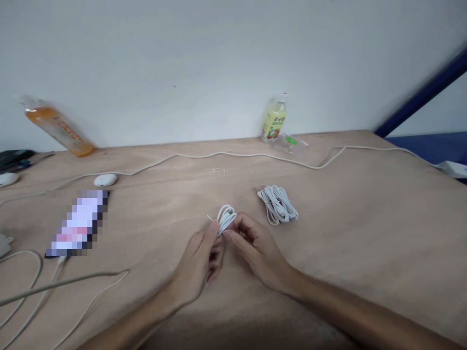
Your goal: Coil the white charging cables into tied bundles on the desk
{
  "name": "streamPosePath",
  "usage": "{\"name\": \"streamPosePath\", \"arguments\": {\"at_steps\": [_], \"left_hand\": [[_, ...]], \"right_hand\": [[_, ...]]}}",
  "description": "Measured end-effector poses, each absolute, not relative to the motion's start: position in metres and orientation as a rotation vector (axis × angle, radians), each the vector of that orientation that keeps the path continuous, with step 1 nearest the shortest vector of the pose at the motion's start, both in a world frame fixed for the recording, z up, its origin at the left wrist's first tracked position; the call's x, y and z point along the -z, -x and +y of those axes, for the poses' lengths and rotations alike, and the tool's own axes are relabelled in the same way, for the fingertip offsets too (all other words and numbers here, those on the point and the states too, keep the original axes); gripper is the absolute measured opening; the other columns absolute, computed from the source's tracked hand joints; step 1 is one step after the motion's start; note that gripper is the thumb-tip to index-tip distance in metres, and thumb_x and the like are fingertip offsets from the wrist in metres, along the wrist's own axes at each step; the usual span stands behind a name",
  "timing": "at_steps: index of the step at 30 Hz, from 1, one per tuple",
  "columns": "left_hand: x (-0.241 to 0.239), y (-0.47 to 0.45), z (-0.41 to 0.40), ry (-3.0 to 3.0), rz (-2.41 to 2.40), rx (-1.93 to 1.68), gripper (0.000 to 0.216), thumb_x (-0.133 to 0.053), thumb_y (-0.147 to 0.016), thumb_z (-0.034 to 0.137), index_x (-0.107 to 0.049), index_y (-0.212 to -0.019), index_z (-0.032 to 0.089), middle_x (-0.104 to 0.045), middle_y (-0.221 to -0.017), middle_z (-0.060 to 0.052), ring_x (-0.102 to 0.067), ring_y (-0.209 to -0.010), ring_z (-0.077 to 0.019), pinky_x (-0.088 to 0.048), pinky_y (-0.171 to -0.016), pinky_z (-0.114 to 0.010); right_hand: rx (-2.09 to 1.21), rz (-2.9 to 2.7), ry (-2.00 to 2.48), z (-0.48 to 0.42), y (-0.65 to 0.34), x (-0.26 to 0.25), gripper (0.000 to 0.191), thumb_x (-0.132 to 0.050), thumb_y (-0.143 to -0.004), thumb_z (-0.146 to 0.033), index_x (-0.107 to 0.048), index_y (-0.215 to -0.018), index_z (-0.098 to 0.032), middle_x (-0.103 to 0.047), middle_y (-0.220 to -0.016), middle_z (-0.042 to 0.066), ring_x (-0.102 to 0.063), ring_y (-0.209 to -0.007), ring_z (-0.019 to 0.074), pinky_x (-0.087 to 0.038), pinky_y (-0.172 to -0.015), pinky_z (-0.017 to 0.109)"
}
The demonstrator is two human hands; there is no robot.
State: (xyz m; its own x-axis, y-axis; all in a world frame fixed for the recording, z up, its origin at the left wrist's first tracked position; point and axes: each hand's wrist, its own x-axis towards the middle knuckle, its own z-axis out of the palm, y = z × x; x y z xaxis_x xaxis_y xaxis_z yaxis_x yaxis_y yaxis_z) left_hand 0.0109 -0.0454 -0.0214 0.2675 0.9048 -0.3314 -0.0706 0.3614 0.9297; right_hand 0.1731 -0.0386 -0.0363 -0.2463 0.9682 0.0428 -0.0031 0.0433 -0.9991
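A small coil of white cable (226, 216) is held over the middle of the wooden table (365, 233). My left hand (202, 260) pinches its near side with thumb and fingers closed. My right hand (255, 248) meets it from the right, fingers curled and pinching the same coil. A second bundled white cable (278, 205) lies on the table just right of my hands, untouched.
A long white cord (233, 154) runs across the back. An orange drink bottle (58, 127) leans at the far left, a yellow-green bottle (274, 119) stands by the wall. A white oval device (105, 180), a blurred phone (78, 223) and loose cables (32, 287) lie left.
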Motion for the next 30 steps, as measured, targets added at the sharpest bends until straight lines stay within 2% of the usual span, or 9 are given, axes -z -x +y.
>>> {"name": "streamPosePath", "arguments": {"at_steps": [6,11,13,16,18,20,24,27,30], "left_hand": [[0.025,-0.01,-0.043,-0.882,1.027,-0.841,0.074,-0.07,-0.077,0.094,-0.046,-0.074,0.024,-0.025,-0.057,0.013,-0.017,-0.043,-0.0053,-0.021,-0.035,-0.02],[0.021,-0.009,-0.041,-0.821,0.94,-0.814,0.077,-0.076,-0.077,0.088,-0.032,-0.064,0.027,-0.017,-0.058,0.013,-0.011,-0.046,-0.0039,-0.019,-0.037,-0.02],[0.02,-0.006,-0.04,-0.8,0.891,-0.787,0.077,-0.078,-0.079,0.085,-0.031,-0.063,0.026,-0.017,-0.058,0.013,-0.01,-0.048,-0.0044,-0.017,-0.038,-0.02],[0.017,0.0,-0.04,-0.749,0.778,-0.673,0.075,-0.076,-0.085,0.081,-0.03,-0.064,0.025,-0.018,-0.058,0.011,-0.011,-0.05,-0.0059,-0.015,-0.041,-0.02],[0.015,0.005,-0.039,-0.729,0.692,-0.592,0.074,-0.074,-0.088,0.079,-0.029,-0.064,0.024,-0.02,-0.057,0.01,-0.012,-0.049,-0.0067,-0.013,-0.041,-0.022],[0.012,0.008,-0.039,-0.716,0.646,-0.518,0.073,-0.073,-0.089,0.078,-0.029,-0.064,0.024,-0.02,-0.057,0.01,-0.012,-0.049,-0.0067,-0.012,-0.042,-0.023],[0.008,0.009,-0.037,-0.718,0.68,-0.5,0.071,-0.072,-0.09,0.076,-0.029,-0.064,0.025,-0.018,-0.056,0.01,-0.011,-0.047,-0.0062,-0.011,-0.04,-0.023],[0.011,0.008,-0.034,-0.758,0.723,-0.525,0.074,-0.075,-0.087,0.079,-0.029,-0.062,0.026,-0.02,-0.054,0.01,-0.013,-0.046,-0.0058,-0.014,-0.037,-0.022],[0.018,0.006,-0.033,-0.787,0.772,-0.539,0.075,-0.074,-0.082,0.086,-0.033,-0.062,0.026,-0.02,-0.057,0.012,-0.014,-0.045,-0.0054,-0.019,-0.036,-0.021]], "right_hand": [[-1.308,-1.467,1.026,-0.039,-0.174,0.027,0.025,-0.07,-0.102,-0.046,-0.067,-0.088,-0.025,-0.057,-0.076,0.0,-0.058,-0.082,0.0205,-0.042,-0.065,0.03],[-1.26,-1.5,1.025,-0.039,-0.176,0.028,0.018,-0.065,-0.105,-0.037,-0.068,-0.092,-0.025,-0.063,-0.083,0.0,-0.06,-0.083,0.0198,-0.049,-0.073,0.032],[-1.195,-1.531,1.015,-0.039,-0.178,0.029,0.015,-0.066,-0.105,-0.034,-0.069,-0.093,-0.025,-0.068,-0.094,0.003,-0.063,-0.09,0.0199,-0.052,-0.08,0.033],[-1.091,-1.586,0.969,-0.039,-0.181,0.026,0.008,-0.068,-0.104,-0.031,-0.074,-0.105,-0.026,-0.071,-0.126,0.008,-0.066,-0.112,0.023,-0.056,-0.087,0.034],[-1.088,-1.618,0.93,-0.04,-0.184,0.025,0.014,-0.068,-0.105,-0.032,-0.076,-0.115,-0.028,-0.07,-0.137,0.009,-0.066,-0.12,0.025,-0.057,-0.09,0.036],[-1.136,-1.626,0.899,-0.04,-0.185,0.024,0.015,-0.068,-0.106,-0.033,-0.076,-0.117,-0.029,-0.073,-0.128,0.008,-0.068,-0.113,0.0246,-0.058,-0.09,0.037],[-1.173,-1.586,0.901,-0.041,-0.183,0.029,0.013,-0.069,-0.106,-0.038,-0.074,-0.099,-0.027,-0.067,-0.094,0.003,-0.063,-0.085,0.0206,-0.055,-0.076,0.034],[-1.077,-1.579,0.961,-0.04,-0.182,0.032,0.02,-0.071,-0.105,-0.04,-0.072,-0.091,-0.026,-0.064,-0.086,0.002,-0.059,-0.077,0.0194,-0.051,-0.071,0.033],[-0.982,-1.58,0.973,-0.038,-0.183,0.033,0.024,-0.073,-0.103,-0.038,-0.071,-0.084,-0.025,-0.067,-0.082,0.001,-0.059,-0.075,0.0187,-0.05,-0.071,0.033]]}}
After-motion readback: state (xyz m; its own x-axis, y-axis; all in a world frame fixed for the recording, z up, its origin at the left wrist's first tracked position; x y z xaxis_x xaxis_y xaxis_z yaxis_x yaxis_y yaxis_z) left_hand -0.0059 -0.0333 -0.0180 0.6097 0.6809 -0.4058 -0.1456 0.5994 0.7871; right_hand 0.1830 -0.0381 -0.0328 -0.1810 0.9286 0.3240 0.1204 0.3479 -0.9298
